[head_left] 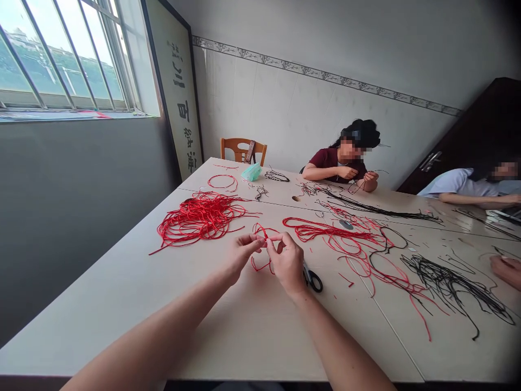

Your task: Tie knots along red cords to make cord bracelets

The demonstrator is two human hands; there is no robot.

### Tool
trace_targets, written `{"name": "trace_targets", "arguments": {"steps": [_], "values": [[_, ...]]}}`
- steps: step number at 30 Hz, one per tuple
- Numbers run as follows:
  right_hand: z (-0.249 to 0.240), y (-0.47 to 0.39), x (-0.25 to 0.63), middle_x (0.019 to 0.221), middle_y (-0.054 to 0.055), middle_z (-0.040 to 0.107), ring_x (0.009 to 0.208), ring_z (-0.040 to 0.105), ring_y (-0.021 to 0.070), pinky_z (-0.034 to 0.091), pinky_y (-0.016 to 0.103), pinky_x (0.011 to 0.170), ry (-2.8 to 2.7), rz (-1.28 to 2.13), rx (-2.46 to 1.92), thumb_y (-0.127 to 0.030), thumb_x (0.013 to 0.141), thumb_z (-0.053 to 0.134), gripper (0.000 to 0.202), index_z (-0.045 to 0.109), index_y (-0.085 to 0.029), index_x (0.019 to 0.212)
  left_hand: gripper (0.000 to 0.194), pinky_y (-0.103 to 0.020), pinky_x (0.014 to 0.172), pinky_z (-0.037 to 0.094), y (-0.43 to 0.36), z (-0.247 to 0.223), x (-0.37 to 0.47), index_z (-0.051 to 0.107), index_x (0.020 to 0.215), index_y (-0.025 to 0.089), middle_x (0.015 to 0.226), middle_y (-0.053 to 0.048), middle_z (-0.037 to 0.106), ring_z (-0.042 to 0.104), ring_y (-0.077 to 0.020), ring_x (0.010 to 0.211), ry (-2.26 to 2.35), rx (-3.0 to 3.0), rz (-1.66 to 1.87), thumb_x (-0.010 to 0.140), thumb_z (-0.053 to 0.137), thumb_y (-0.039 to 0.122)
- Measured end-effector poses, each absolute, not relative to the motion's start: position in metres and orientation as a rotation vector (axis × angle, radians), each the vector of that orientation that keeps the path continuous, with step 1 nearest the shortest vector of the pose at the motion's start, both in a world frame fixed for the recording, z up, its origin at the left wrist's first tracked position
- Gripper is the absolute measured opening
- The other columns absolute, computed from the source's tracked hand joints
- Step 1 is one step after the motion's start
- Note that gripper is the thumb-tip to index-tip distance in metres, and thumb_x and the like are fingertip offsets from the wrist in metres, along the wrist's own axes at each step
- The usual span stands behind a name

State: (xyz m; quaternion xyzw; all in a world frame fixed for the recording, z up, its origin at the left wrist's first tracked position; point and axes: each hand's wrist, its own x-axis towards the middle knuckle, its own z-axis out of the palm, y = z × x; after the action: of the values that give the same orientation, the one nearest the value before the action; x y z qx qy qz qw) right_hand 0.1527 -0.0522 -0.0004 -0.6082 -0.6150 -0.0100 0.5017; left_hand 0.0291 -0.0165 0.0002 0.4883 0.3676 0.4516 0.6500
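Observation:
My left hand (pixel 245 251) and my right hand (pixel 287 260) meet over the table, thumbs and fingertips pinched together on a knotted red cord (pixel 265 234). A loop of the cord rises above my fingertips, and loose strands hang down below them. Which strand each hand grips is too small to make out. Partly under my right hand, a pair of scissors (pixel 314 281) with black handles lies on the table. Beyond my left hand is a big loose heap of red cords (pixel 199 217). A folded bundle of red cord (pixel 325 229) lies beyond my right hand.
Black cords (pixel 451 279) and tangled red strands spread over the right of the table (pixel 122 326). A green plastic bag (pixel 251 172) stands near the far edge. Across sits a person (pixel 345 163) handling cord; another person (pixel 459 184) is at right, and a hand (pixel 507 270) shows at the right edge.

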Motion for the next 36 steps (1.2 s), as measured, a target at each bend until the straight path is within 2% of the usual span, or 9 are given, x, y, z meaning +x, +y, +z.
{"name": "trace_targets", "arguments": {"steps": [5, 11, 15, 20, 23, 27, 31, 36], "values": [[0.000, -0.052, 0.152, 0.058, -0.003, 0.054, 0.050, 0.044, 0.0108, 0.036, 0.024, 0.059, -1.495, -0.041, -1.473, -0.024, 0.076, 0.054, 0.007, 0.059, -0.019, 0.075, 0.018, -0.021, 0.054, 0.032, -0.017, 0.000, 0.029, 0.063, 0.069, 0.015, 0.067, -0.001, 0.060, 0.048, -0.0095, 0.059, 0.828, 1.128, 1.051, 0.061, 0.070, 0.029], [-0.001, -0.052, 0.151, 0.059, -0.002, 0.054, 0.051, 0.044, 0.0112, 0.036, 0.025, 0.056, -1.457, 0.049, -1.453, -0.028, 0.076, 0.055, 0.009, 0.059, -0.019, 0.075, 0.022, -0.024, 0.062, 0.038, -0.015, -0.005, 0.029, 0.062, 0.070, 0.015, 0.069, -0.003, 0.061, 0.051, -0.0125, 0.064, 0.776, 1.234, 1.122, 0.065, 0.068, 0.036], [-0.005, -0.048, 0.153, 0.060, -0.002, 0.055, 0.049, 0.043, 0.0105, 0.035, 0.023, 0.050, -1.376, 0.278, -1.384, -0.030, 0.075, 0.055, 0.013, 0.058, -0.018, 0.072, 0.019, -0.026, 0.066, 0.039, -0.014, -0.004, 0.027, 0.063, 0.069, 0.016, 0.070, -0.004, 0.063, 0.054, -0.0154, 0.068, 0.831, 1.499, 1.246, 0.071, 0.062, 0.035], [-0.008, -0.044, 0.153, 0.063, 0.000, 0.058, 0.052, 0.046, 0.0105, 0.037, 0.022, 0.050, -1.206, 0.648, -1.223, -0.035, 0.073, 0.058, 0.019, 0.058, -0.016, 0.074, 0.014, -0.025, 0.065, 0.038, -0.015, -0.003, 0.025, 0.059, 0.069, 0.018, 0.068, -0.001, 0.060, 0.052, -0.0138, 0.067, 0.922, 1.703, 1.341, 0.075, 0.056, 0.029], [-0.008, -0.044, 0.153, 0.063, 0.000, 0.058, 0.054, 0.047, 0.0104, 0.038, 0.022, 0.052, -1.210, 0.742, -1.184, -0.035, 0.076, 0.057, 0.019, 0.060, -0.016, 0.076, 0.015, -0.024, 0.060, 0.037, -0.012, -0.007, 0.025, 0.053, 0.068, 0.017, 0.065, 0.000, 0.055, 0.050, -0.0127, 0.063, 0.915, 1.635, 1.307, 0.077, 0.052, 0.030], [-0.009, -0.044, 0.155, 0.065, 0.000, 0.060, 0.058, 0.051, 0.0118, 0.039, 0.022, 0.055, -1.379, 0.657, -1.213, -0.034, 0.079, 0.053, 0.018, 0.060, -0.018, 0.077, 0.016, -0.024, 0.061, 0.037, -0.004, -0.015, 0.025, 0.050, 0.069, 0.017, 0.065, 0.000, 0.055, 0.050, -0.0122, 0.064, 0.882, 1.480, 1.232, 0.078, 0.049, 0.030], [-0.010, -0.043, 0.154, 0.073, 0.002, 0.063, 0.067, 0.056, 0.0143, 0.043, 0.025, 0.064, -1.533, 0.649, -1.169, -0.032, 0.081, 0.049, 0.018, 0.059, -0.018, 0.077, 0.014, -0.023, 0.059, 0.038, -0.001, -0.016, 0.027, 0.049, 0.067, 0.016, 0.066, 0.000, 0.054, 0.048, -0.0100, 0.060, 0.817, 1.154, 1.219, 0.072, 0.053, 0.028], [-0.005, -0.045, 0.155, 0.070, 0.001, 0.061, 0.059, 0.050, 0.0123, 0.042, 0.024, 0.058, -1.485, 0.605, -1.185, -0.032, 0.082, 0.047, 0.016, 0.054, -0.019, 0.075, 0.015, -0.022, 0.059, 0.039, -0.006, -0.010, 0.031, 0.049, 0.063, 0.016, 0.062, 0.002, 0.052, 0.050, -0.0085, 0.058, 0.695, 0.880, 1.179, 0.067, 0.058, 0.027]]}}
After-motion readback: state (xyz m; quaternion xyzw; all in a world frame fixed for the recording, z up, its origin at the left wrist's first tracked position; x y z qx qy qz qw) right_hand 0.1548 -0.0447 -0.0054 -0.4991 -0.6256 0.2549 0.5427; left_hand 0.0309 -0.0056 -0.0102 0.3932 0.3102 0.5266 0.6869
